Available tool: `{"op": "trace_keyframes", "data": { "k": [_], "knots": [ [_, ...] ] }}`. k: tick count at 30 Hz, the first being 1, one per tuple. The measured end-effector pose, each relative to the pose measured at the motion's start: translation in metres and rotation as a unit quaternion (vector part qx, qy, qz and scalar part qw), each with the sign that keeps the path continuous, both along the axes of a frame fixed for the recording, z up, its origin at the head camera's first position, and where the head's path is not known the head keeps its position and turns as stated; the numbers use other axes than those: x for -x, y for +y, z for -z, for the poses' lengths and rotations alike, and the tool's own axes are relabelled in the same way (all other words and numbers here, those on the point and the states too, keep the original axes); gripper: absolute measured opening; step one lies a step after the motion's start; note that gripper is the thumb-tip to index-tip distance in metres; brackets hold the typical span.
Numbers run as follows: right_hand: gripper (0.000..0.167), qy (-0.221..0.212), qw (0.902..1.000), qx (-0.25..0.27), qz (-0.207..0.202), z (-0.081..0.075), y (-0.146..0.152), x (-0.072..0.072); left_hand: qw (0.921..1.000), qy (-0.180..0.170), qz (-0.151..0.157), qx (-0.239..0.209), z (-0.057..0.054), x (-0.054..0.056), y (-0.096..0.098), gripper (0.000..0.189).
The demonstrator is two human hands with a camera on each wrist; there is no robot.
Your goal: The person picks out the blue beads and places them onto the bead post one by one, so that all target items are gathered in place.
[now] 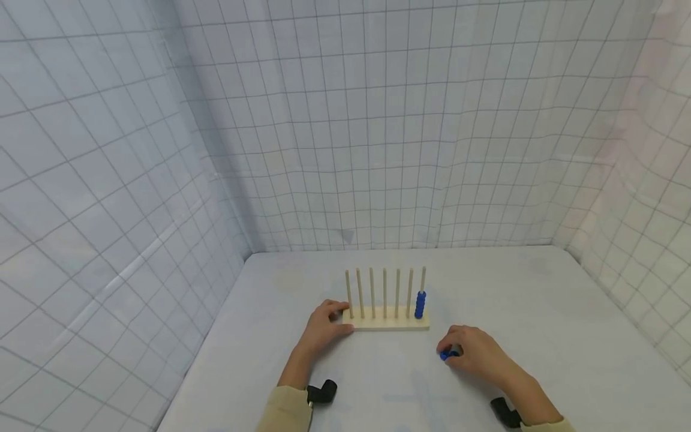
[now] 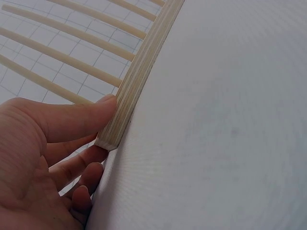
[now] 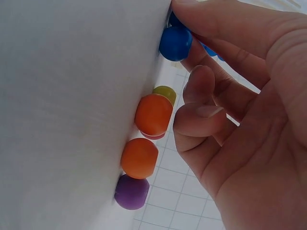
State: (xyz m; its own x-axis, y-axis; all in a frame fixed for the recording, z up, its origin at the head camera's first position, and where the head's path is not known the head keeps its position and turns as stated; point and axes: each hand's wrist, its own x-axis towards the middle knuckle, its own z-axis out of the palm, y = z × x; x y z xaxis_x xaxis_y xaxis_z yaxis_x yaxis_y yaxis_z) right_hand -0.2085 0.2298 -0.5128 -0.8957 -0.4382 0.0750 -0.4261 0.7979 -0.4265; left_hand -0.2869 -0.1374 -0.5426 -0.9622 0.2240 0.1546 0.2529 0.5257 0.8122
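A wooden peg rack [image 1: 385, 324] stands on the table, with a row of upright pegs on a flat base. The rightmost peg carries a stack of blue beads [image 1: 419, 305]; the other pegs are bare. My left hand [image 1: 323, 327] grips the base's left end, its thumb [image 2: 81, 120] on the front edge and fingers behind. To the right and nearer me, my right hand [image 1: 475, 354] pinches a blue bead low at the table, mostly hidden by thumb and fingers. Another blue bead [image 3: 175, 43] lies right beside the thumb.
In the right wrist view, orange beads [image 3: 153, 115], a purple bead [image 3: 132, 191] and a yellow-green bead [image 3: 165, 94] lie on the white table [image 1: 259, 354]. A reddish bead is partly hidden there. Grid-patterned cloth walls [image 1: 367, 132] surround the table at the back and sides.
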Motion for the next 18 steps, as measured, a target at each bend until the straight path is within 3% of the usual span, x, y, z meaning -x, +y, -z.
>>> {"op": "trace_keyframes", "data": {
  "k": [18],
  "knots": [
    [0.02,-0.01,0.9997,0.021,0.003,0.001,0.0009,0.0003,1.0,0.007,0.002,0.004,-0.0012,0.0012,-0.0004,0.053]
  ]
}}
